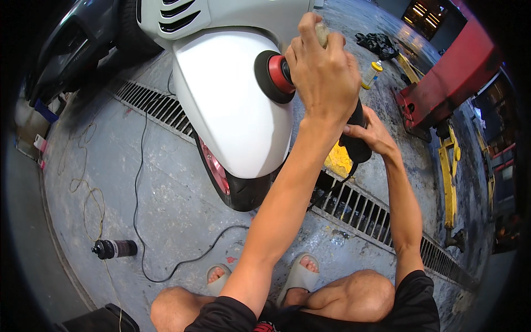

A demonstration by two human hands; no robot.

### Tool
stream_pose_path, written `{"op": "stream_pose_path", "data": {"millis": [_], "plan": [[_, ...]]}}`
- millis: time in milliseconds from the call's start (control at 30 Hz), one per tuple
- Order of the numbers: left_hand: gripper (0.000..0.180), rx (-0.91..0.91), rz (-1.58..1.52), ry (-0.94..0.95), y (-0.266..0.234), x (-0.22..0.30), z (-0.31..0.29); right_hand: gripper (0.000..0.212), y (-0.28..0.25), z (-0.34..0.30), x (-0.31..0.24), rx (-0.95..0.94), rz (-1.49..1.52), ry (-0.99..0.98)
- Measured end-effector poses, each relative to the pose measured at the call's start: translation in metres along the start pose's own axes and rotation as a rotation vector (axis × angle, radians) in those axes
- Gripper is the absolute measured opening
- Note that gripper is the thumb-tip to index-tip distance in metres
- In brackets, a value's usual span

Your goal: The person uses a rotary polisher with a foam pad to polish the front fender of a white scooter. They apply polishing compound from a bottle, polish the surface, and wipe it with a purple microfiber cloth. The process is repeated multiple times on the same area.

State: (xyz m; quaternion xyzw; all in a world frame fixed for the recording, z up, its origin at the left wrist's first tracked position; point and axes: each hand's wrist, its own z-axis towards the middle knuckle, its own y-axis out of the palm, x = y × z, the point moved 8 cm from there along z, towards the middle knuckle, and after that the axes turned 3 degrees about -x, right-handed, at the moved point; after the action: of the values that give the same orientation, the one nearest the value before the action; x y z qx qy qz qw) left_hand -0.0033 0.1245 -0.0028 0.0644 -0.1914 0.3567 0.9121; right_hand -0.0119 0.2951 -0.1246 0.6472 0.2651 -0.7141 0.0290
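Observation:
A black electric polisher (361,119) with a red and dark round pad (275,76) is held against the right side of a white scooter fender (229,99). My left hand (326,74) wraps over the front of the polisher near the pad, its fingers curled round a pale knob (322,34). Behind it, my right hand (376,133) grips the rear of the polisher's body, thumb on the near side. The pad appears to touch the fender; the exact contact edge is hard to see. Below the fender sits a black tyre (249,193) with a pink rim (214,169).
A black cord (136,205) loops over the grey floor. Beside it lies a dark bottle (114,249). A metal drain grate (354,207) crosses underneath. At right stand a yellow can (371,75) and a red lift post (448,72). A dark car (72,50) is at upper left.

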Motion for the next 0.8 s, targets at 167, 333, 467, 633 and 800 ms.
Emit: {"op": "stream_pose_path", "data": {"millis": [167,333,467,633,800], "plan": [[0.020,-0.122,-0.014,-0.046,-0.009,0.008,-0.022,0.044,0.014,-0.019,0.001,0.111,-0.115,-0.054],[0.027,-0.205,-0.017,-0.071,-0.039,0.020,-0.030,0.053,0.038,-0.046,-0.015,0.248,-0.167,-0.066],[0.025,-0.214,-0.042,-0.078,-0.061,0.026,-0.036,0.063,0.052,-0.065,-0.029,0.350,-0.299,-0.005],[0.022,-0.233,-0.077,-0.090,-0.084,0.028,-0.045,0.070,0.069,-0.082,-0.043,0.429,-0.421,-0.021],[0.023,-0.216,-0.152,-0.115,-0.109,0.027,-0.053,0.061,0.089,-0.095,-0.047,0.435,-0.430,-0.007]]}}
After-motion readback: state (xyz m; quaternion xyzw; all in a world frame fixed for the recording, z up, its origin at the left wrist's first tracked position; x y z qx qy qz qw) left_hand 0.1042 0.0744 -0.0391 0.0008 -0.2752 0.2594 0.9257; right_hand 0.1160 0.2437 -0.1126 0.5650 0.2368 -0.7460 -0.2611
